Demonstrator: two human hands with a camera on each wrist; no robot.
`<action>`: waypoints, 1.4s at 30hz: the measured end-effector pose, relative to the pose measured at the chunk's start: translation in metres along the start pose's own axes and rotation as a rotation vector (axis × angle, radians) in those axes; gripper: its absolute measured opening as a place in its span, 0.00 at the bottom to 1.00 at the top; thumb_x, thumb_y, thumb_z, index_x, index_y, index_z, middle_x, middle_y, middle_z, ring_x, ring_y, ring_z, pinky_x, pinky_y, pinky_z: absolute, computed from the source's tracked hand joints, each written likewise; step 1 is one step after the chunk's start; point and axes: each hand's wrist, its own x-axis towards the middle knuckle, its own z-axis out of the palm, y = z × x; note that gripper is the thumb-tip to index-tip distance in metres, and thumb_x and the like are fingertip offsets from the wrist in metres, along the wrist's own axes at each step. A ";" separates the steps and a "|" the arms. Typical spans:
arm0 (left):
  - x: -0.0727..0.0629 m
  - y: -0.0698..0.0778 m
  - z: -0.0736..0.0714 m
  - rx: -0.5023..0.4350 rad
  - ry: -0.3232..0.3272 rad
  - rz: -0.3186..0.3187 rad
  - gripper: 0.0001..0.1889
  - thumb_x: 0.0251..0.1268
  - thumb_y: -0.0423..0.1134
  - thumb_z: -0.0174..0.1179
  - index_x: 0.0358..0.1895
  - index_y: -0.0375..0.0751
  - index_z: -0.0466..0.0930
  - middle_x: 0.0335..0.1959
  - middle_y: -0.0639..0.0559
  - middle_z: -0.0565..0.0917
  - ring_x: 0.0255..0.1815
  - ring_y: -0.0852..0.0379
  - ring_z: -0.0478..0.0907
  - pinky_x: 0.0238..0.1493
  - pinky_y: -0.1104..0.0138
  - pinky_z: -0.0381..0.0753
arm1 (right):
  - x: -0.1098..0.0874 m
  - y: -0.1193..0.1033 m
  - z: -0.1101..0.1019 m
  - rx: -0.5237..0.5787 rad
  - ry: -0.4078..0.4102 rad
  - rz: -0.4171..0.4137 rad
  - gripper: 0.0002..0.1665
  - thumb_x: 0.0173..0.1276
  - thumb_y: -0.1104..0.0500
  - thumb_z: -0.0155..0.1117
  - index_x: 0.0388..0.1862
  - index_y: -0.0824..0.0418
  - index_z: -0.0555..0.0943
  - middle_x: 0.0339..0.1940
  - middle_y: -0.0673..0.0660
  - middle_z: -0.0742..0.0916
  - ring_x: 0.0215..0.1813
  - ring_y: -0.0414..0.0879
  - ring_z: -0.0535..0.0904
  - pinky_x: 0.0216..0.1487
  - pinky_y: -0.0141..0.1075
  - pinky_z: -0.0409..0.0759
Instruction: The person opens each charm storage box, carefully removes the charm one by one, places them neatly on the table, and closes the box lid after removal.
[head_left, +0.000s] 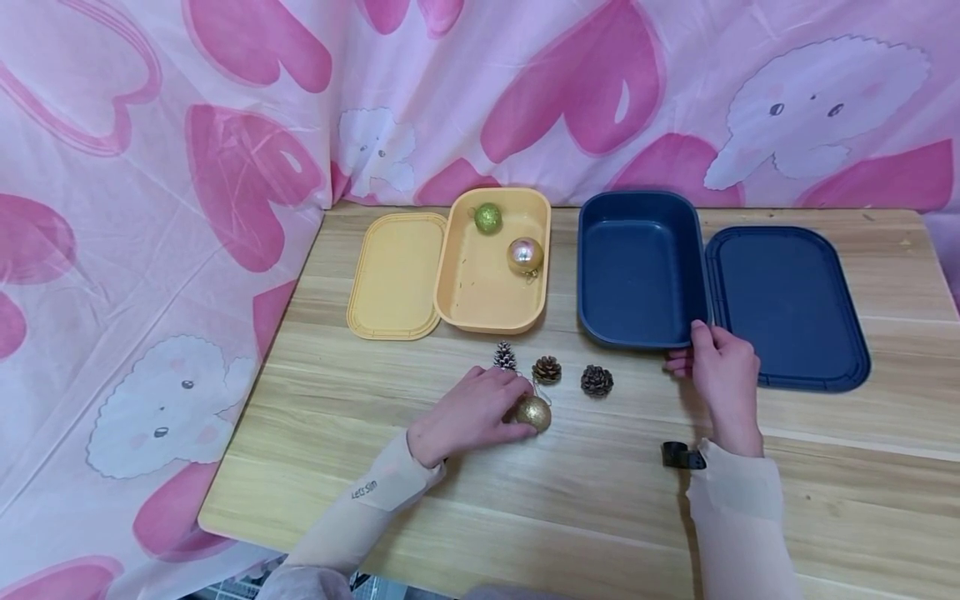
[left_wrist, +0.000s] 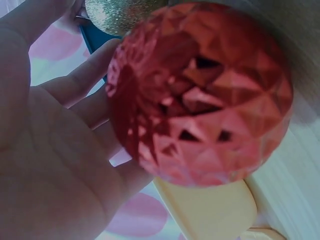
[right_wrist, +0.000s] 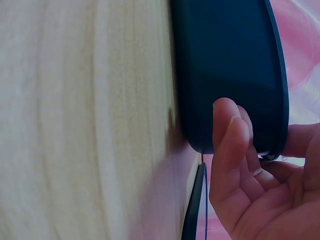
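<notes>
My left hand (head_left: 472,417) is low over the table, with thumb and forefinger at the sides of a gold glitter ball ornament (head_left: 534,413). Under that hand a red faceted ball ornament (left_wrist: 205,95) shows in the left wrist view; it covers some fingertips, and the head view hides it. My right hand (head_left: 726,375) grips the near right corner of a dark blue box (head_left: 637,337), thumb over the rim and fingers against the outer wall. Three pinecones lie just beyond the left hand: a white-tipped one (head_left: 505,356), a brown one (head_left: 547,369) and a dark one (head_left: 597,381).
Left of the blue box stands a yellow box (head_left: 480,300) holding a green ball (head_left: 487,218) and a shiny gold ball (head_left: 525,255). Its yellow lid (head_left: 396,279) lies alongside. A blue lid (head_left: 787,308) lies right of the blue box. A pink curtain (head_left: 450,92) hangs behind the table.
</notes>
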 end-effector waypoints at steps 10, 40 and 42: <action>-0.002 -0.003 -0.006 -0.014 0.036 -0.006 0.26 0.60 0.62 0.60 0.53 0.48 0.78 0.41 0.59 0.77 0.41 0.62 0.71 0.46 0.64 0.73 | -0.001 0.001 -0.001 0.001 -0.013 -0.016 0.34 0.77 0.40 0.39 0.47 0.67 0.80 0.18 0.35 0.85 0.25 0.37 0.86 0.33 0.21 0.80; -0.004 -0.021 -0.037 -0.003 0.228 0.039 0.19 0.64 0.52 0.62 0.50 0.42 0.79 0.46 0.50 0.81 0.47 0.55 0.76 0.49 0.60 0.77 | 0.000 0.001 -0.002 0.001 -0.014 -0.009 0.34 0.76 0.40 0.39 0.47 0.67 0.79 0.20 0.38 0.86 0.25 0.38 0.86 0.32 0.24 0.82; -0.004 -0.023 -0.040 0.011 0.237 0.032 0.19 0.63 0.52 0.62 0.50 0.43 0.79 0.46 0.51 0.81 0.48 0.55 0.77 0.52 0.59 0.77 | 0.000 0.001 -0.002 -0.005 -0.013 -0.007 0.34 0.76 0.40 0.39 0.47 0.67 0.80 0.20 0.38 0.86 0.25 0.38 0.86 0.32 0.23 0.81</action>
